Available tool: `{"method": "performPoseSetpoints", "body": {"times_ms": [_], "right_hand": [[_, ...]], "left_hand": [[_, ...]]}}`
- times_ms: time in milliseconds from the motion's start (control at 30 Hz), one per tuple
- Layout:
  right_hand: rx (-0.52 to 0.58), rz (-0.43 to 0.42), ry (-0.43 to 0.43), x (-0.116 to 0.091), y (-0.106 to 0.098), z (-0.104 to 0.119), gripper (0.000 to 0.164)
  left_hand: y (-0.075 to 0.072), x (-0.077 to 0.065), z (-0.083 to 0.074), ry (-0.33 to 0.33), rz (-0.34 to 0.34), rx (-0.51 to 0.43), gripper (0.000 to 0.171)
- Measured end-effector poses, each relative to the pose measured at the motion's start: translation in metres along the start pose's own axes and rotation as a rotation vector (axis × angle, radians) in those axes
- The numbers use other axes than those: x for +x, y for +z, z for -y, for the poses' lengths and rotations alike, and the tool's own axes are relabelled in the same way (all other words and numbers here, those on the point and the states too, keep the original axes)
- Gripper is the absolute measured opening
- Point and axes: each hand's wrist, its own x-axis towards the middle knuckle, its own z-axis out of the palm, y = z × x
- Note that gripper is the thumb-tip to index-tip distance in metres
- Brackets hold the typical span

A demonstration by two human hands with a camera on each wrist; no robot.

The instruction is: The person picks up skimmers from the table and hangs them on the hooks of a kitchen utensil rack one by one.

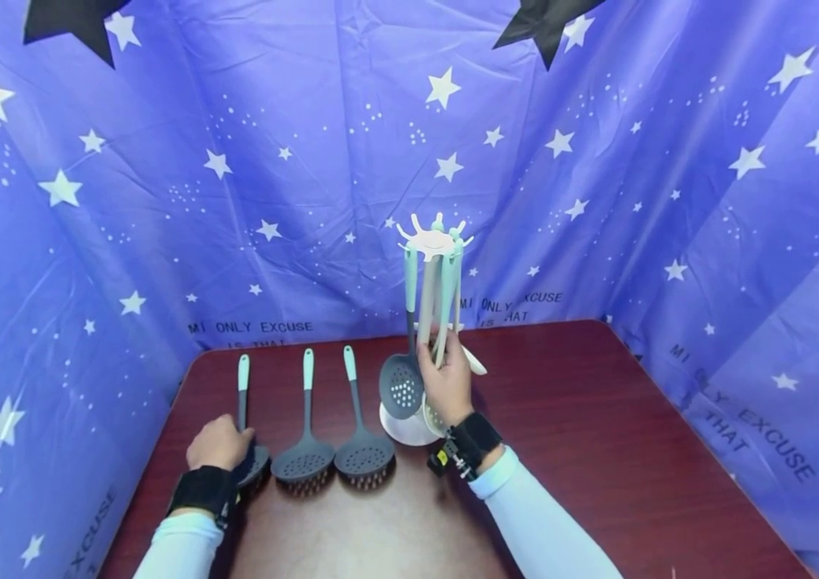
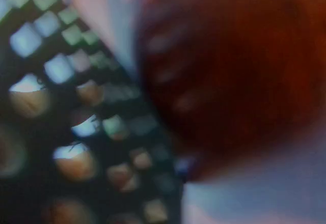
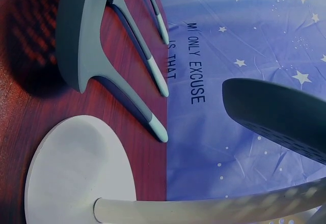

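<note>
Over the neck of the leftmost grey slotted skimmer (image 1: pixel 257 462), my left hand (image 1: pixel 219 442) has its fingers curled round the lower shaft. Its perforated bowl fills much of the left wrist view, with a dark blur beside it. My right hand (image 1: pixel 448 378) grips the pale shaft of a mint-handled skimmer (image 1: pixel 447 293) hanging on the white utensil stand (image 1: pixel 432 241); part of its light perforated bowl shows below the hand. Beside my right fingers hangs a grey skimmer (image 1: pixel 402 388). The stand's round base (image 3: pixel 81 168) and pole (image 3: pixel 204 208) show in the right wrist view.
Two more grey skimmers with mint handles, a middle one (image 1: pixel 304 458) and a right one (image 1: pixel 364 454), lie between my hands on the dark red table (image 1: pixel 597 450). A blue star-patterned curtain (image 1: pixel 351 161) surrounds the table's back and sides. A white utensil end (image 1: pixel 476 362) sticks out behind the stand.
</note>
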Motion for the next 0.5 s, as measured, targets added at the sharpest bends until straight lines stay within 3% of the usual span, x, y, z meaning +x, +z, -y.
{"method": "performPoseSetpoints", "body": {"times_ms": [233,500], "right_hand": [[0.023,-0.004,0.010,-0.001,0.000,0.004,0.022],[0.016,-0.016,-0.002,-0.001,0.000,0.005,0.022]], "left_hand": [[0.013,0.000,0.009,0.010,-0.062,-0.059,0.029],[0.015,0.002,0.006,0.034,-0.168,-0.123,0.017]]}}
